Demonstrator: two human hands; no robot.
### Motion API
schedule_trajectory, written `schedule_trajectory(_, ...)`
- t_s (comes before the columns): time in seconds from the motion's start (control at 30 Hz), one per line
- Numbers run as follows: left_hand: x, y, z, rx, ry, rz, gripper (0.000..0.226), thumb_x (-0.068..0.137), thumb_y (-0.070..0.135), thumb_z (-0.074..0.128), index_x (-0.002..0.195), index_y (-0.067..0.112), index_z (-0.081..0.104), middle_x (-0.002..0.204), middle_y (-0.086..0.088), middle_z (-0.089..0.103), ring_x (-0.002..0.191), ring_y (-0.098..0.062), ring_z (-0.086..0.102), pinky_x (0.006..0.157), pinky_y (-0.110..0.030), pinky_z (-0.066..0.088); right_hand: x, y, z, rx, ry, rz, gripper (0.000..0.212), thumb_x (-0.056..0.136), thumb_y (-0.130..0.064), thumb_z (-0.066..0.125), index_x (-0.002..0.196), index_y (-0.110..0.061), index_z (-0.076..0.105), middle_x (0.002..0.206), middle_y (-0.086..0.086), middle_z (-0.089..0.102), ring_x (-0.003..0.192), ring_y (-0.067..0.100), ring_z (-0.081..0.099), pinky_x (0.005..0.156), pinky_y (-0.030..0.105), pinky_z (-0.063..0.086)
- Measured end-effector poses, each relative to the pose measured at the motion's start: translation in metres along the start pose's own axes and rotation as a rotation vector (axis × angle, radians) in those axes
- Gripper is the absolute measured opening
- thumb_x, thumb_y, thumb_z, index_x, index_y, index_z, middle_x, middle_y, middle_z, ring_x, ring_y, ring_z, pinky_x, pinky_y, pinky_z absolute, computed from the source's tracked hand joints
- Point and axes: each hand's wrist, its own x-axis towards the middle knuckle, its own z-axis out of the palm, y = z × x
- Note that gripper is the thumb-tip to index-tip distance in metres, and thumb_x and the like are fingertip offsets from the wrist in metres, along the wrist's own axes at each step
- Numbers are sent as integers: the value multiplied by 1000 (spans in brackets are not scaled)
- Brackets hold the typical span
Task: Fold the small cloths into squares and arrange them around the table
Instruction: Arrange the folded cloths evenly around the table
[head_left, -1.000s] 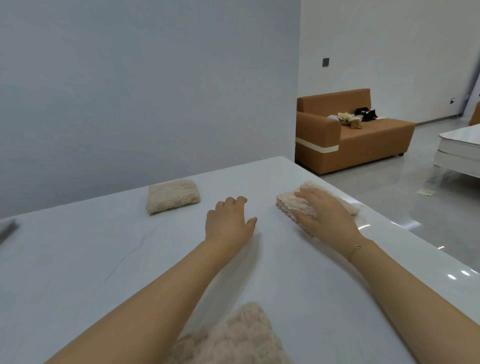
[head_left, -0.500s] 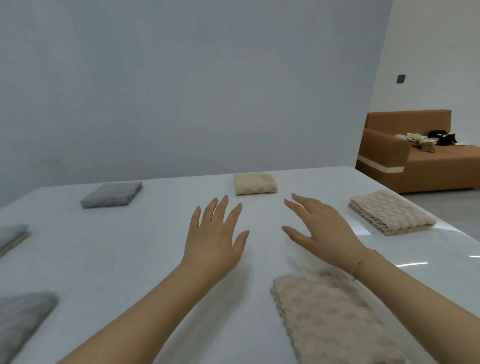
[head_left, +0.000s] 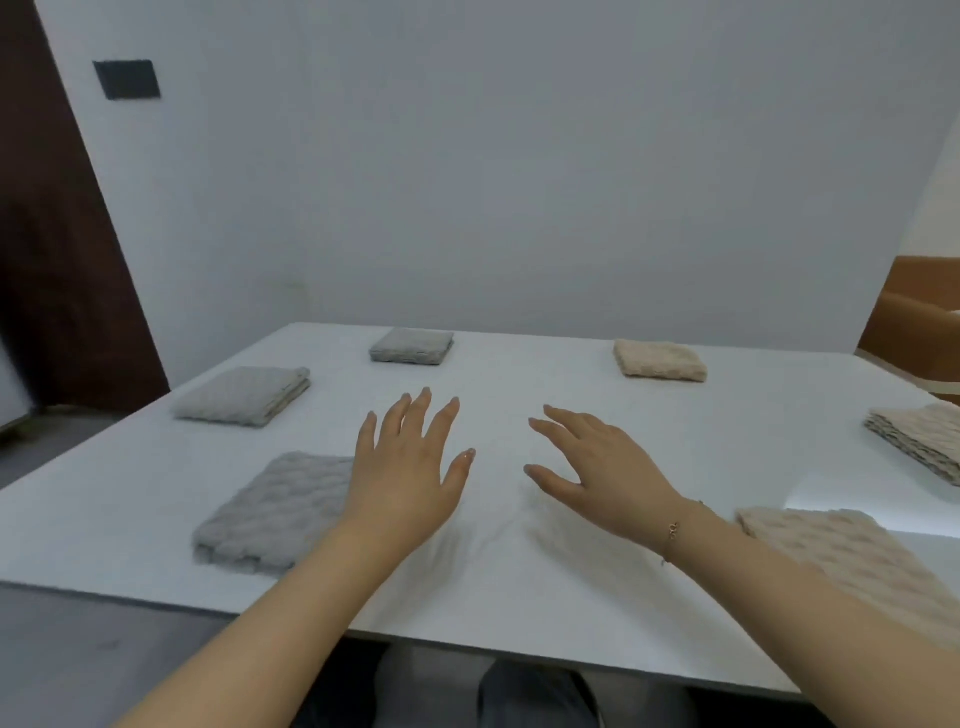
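Both hands hovered over the white table (head_left: 519, 597) with fingers spread, grasping nothing — the left hand (head_left: 408, 480) and the braceleted right hand (head_left: 605, 480). Three folded grey textured cloths (head_left: 270, 512) lay to the left hand's outer side and beyond; three folded beige textured cloths (head_left: 660, 360) lay beyond and outside the right hand.

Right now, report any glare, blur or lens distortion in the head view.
Head view: a bright glare patch on the white table at right, beside the near beige cloth; soft motion blur on the near grey cloth and both forearms; wide-angle bending tilts the dark door and the wall edges.
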Motion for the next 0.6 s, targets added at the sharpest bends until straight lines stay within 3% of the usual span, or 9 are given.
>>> schedule_trajectory(0.13,-14,-55,1,-31,-32,-96,57,98,52,17,151,31,9,160,2,6,147,-17,2,118,-42,0,25,-50,21,74,-37,-53,57,96,-55,35,146,-29,29,156,-7,23,140,12,25,110,29,25)
schedule_trajectory(0.33,-22,-119,16,-75,-130,-181,54,98,46,22,150,32,17,160,3,9,146,-14,5,119,-41,1,65,-111,61,227,-138,-133,48,100,-43,33,145,-27,32,155,-6,25,141,12,24,112,29,24)
schedule_trajectory(0.47,-26,-138,34,-144,-202,-203,68,87,57,2,150,34,14,160,6,5,146,-9,1,119,-39,0,86,-133,88,320,-155,-144,46,100,-42,33,143,-26,37,153,-6,30,138,11,27,112,26,23)
schedule_trajectory(0.6,-27,-140,44,-163,-169,-211,81,74,58,-15,150,38,4,160,10,-3,145,-4,-7,119,-36,-3,90,-137,103,399,-131,-128,52,96,-48,26,140,-25,42,144,-7,43,133,8,36,112,31,30)
